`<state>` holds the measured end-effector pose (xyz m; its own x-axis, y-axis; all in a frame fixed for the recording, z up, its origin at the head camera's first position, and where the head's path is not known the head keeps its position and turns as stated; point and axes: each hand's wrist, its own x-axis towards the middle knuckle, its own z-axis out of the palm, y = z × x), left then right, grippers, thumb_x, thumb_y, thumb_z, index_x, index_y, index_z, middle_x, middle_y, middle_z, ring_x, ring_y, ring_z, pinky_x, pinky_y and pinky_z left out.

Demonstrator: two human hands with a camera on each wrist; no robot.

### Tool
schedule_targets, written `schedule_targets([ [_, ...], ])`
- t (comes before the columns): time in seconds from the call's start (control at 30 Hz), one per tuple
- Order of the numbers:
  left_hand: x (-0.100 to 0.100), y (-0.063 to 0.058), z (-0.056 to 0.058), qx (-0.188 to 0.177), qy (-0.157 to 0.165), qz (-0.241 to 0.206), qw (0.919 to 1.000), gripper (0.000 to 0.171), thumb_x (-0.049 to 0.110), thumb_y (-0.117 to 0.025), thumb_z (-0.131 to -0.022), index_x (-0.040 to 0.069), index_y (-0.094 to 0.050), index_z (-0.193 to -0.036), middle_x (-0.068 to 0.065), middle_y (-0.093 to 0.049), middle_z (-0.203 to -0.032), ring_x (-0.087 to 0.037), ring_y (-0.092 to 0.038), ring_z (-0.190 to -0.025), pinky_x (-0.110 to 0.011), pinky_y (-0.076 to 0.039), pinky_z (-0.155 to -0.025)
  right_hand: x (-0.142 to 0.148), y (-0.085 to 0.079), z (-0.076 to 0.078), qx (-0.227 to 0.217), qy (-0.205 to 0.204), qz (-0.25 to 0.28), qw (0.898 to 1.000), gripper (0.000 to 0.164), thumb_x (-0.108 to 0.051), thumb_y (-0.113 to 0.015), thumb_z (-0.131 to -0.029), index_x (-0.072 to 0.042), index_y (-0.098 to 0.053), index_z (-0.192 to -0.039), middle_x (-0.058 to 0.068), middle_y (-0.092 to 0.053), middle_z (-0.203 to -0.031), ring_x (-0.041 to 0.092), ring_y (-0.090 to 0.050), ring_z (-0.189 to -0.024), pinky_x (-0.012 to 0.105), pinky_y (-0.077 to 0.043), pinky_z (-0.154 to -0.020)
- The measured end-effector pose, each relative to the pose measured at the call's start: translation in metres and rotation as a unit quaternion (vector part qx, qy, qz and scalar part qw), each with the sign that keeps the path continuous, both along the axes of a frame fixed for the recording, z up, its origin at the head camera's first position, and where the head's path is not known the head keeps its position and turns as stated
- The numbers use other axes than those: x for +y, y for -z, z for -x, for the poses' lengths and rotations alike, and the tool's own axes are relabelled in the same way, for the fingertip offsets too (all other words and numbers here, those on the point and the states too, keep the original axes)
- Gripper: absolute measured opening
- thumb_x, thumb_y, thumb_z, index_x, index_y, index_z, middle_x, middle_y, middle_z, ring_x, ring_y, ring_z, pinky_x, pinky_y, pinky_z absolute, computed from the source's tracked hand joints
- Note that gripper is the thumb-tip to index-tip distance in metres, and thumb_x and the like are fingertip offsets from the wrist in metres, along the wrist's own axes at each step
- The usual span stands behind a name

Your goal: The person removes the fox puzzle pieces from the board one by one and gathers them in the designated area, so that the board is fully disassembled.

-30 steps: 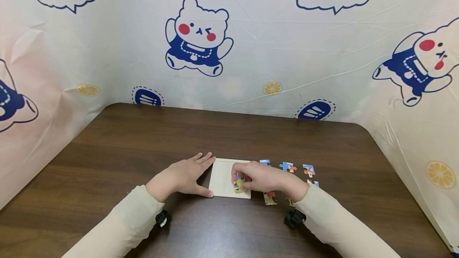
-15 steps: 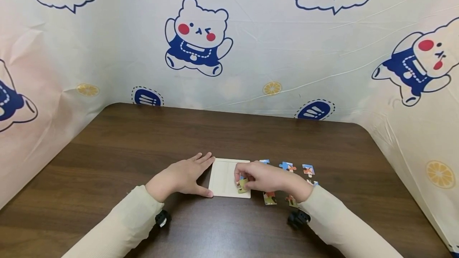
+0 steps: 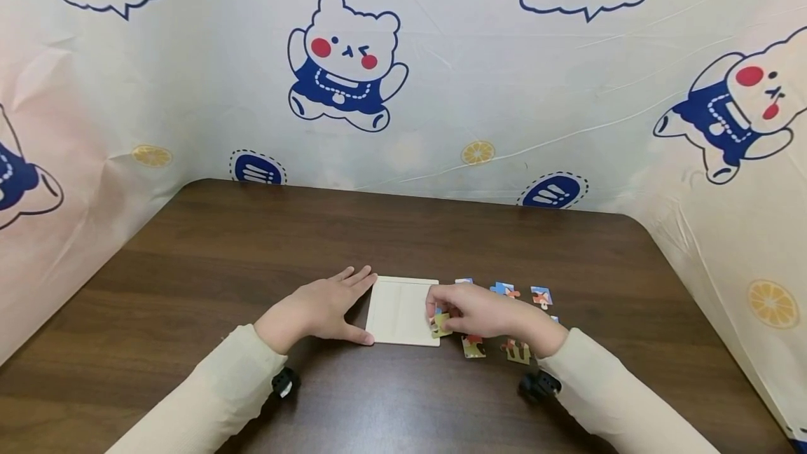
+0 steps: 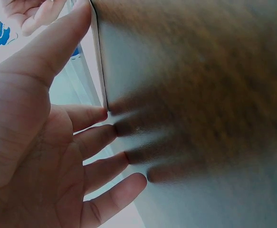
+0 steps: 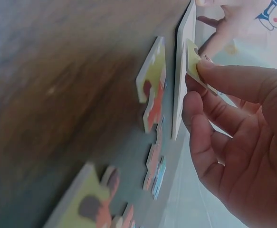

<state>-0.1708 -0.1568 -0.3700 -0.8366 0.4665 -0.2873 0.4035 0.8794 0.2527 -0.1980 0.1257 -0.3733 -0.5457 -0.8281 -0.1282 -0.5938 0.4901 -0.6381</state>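
Observation:
A pale square puzzle board [image 3: 402, 310] lies flat on the table. My left hand [image 3: 324, 308] rests at its left side with fingers spread, thumb and fingertips touching the board's edge. Over the board's right edge, my right hand [image 3: 476, 310] pinches a puzzle piece [image 3: 440, 325], green with some blue, between thumb and fingers. In the right wrist view that puzzle piece [image 5: 193, 61] is tilted, just off the board [image 5: 180, 90]. To the right lie several loose pieces, among them a green and red piece [image 3: 473, 347] and a piece with green and orange [image 3: 518, 351].
More pieces, blue and orange, lie in the back row, such as one piece [image 3: 505, 290] and another piece [image 3: 541, 296]. The right forearm covers part of the loose group. The brown table [image 3: 302, 230] ends at a printed curtain [image 3: 441, 90] behind and at both sides.
My right hand has moved right with the pinched puzzle piece, from over the board to its right edge. The left hand has stayed in place at the board.

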Motion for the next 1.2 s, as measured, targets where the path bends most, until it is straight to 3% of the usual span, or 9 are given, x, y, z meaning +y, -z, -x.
schedule_targets([
  [0.37, 0.000, 0.000, -0.001, -0.002, -0.001, 0.000, 1.0000, 0.103, 0.059, -0.075, -0.080, 0.007, -0.029, -0.156, -0.011, -0.023, -0.165, -0.036, -0.024, -0.152, -0.055, -0.034, -0.115, 0.021, 0.002, -0.004, -0.011, 0.024, 0.000, 1.000, 0.016, 0.000, -0.064, -0.094, -0.013, -0.057, -0.101, -0.005, -0.051, -0.076, 0.004, -0.046, -0.064, 0.021, -0.044, -0.063],
  [0.9, 0.000, 0.000, 0.000, 0.001, 0.004, 0.001, 1.0000, 0.103, 0.058, -0.074, -0.080, 0.005, -0.029, -0.156, -0.013, -0.024, -0.165, -0.039, -0.025, -0.151, -0.055, -0.032, -0.116, 0.051, 0.001, -0.009, 0.010, 0.040, 0.003, 0.999, 0.016, -0.001, -0.065, -0.092, -0.013, -0.056, -0.098, -0.007, -0.050, -0.073, 0.000, -0.045, -0.061, 0.019, -0.044, -0.059],
  [1.2, 0.000, -0.001, 0.000, -0.002, 0.003, -0.001, 1.0000, 0.103, 0.059, -0.074, -0.080, 0.005, -0.029, -0.156, -0.013, -0.023, -0.165, -0.039, -0.024, -0.151, -0.056, -0.032, -0.115, 0.071, -0.001, -0.012, 0.013, 0.064, 0.009, 0.998, 0.018, -0.001, -0.065, -0.092, -0.015, -0.057, -0.101, -0.007, -0.057, -0.082, 0.002, -0.048, -0.070, 0.020, -0.046, -0.063],
])
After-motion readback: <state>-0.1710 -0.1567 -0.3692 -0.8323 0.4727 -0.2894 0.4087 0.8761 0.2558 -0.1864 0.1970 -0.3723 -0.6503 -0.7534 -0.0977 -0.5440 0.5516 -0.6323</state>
